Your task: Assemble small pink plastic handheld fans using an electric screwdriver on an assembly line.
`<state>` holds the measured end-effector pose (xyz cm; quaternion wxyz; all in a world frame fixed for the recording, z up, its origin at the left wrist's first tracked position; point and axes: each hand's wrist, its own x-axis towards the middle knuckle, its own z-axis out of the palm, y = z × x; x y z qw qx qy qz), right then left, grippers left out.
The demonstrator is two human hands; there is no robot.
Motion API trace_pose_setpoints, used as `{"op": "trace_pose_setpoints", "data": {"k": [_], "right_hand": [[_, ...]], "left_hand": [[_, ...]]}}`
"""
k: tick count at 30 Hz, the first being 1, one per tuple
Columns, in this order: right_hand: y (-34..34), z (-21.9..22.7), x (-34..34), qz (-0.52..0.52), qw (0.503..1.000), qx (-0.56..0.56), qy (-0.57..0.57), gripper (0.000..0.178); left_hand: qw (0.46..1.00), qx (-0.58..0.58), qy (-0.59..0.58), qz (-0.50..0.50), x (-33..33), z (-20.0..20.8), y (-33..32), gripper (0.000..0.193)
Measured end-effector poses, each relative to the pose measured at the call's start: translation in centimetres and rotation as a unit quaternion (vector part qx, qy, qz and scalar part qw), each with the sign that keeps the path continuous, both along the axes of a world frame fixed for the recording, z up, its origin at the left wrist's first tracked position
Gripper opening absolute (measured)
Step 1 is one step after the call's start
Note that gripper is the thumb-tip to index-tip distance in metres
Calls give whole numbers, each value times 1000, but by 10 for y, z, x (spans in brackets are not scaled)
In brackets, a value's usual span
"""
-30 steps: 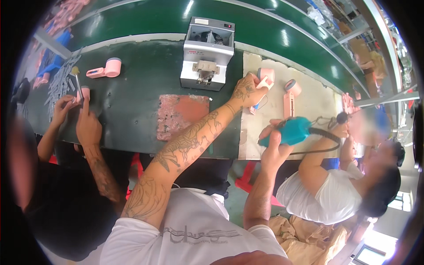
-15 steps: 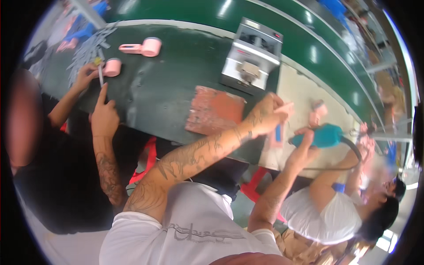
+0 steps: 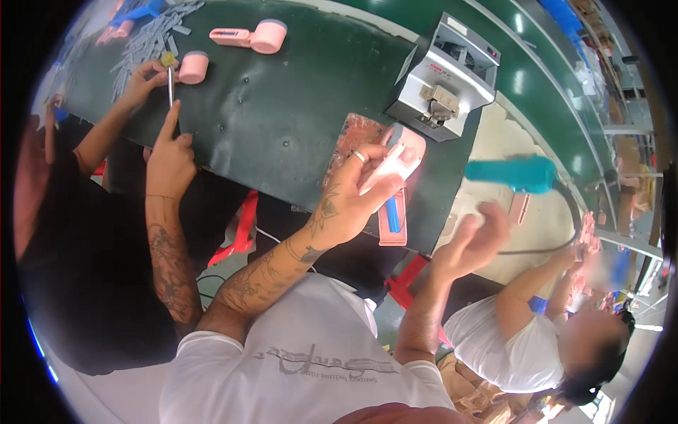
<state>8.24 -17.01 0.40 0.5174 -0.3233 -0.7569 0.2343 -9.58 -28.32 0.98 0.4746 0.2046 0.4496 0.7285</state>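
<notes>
In my left hand (image 3: 353, 201) is a pink handheld fan-like device (image 3: 404, 157) with a rounded head, gripped between thumb and fingers. Below the hand, a narrow pink shell (image 3: 393, 237) with a blue cylinder (image 3: 393, 213) in it hangs beside the device; whether the two are joined I cannot tell. My right hand (image 3: 474, 237) is raised, blurred, with fingers apart and nothing in it. Just beyond it is a teal corded power tool (image 3: 512, 174), apart from my fingers. A reddish worn board (image 3: 346, 145) lies partly hidden behind the device.
A grey-white machine (image 3: 448, 78) stands at the table's far right. A pink strip (image 3: 519, 208) lies on the pale surface. On the green table (image 3: 282, 106) are another pink device (image 3: 268, 37), a pink cup-shaped part (image 3: 193, 67) and grey strips. Co-workers sit on both sides.
My left hand has moved left and nearer with the pink device. My right hand has let go of the teal power tool and drawn away from it. The whole view has shifted.
</notes>
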Motion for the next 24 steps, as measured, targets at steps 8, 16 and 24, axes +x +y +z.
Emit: {"op": "trace_pose_setpoints", "data": {"k": [8, 16, 24], "right_hand": [[-33, 14, -44, 172, 961, -197, -86, 30], [-42, 17, -40, 186, 861, -436, 184, 26], [11, -19, 19, -7, 930, -366, -3, 25]], "left_hand": [[993, -27, 83, -79, -2, -9, -27, 35], [997, 2, -52, -51, -7, -13, -33, 44], [998, -36, 50, -20, -6, -12, -39, 41]]}}
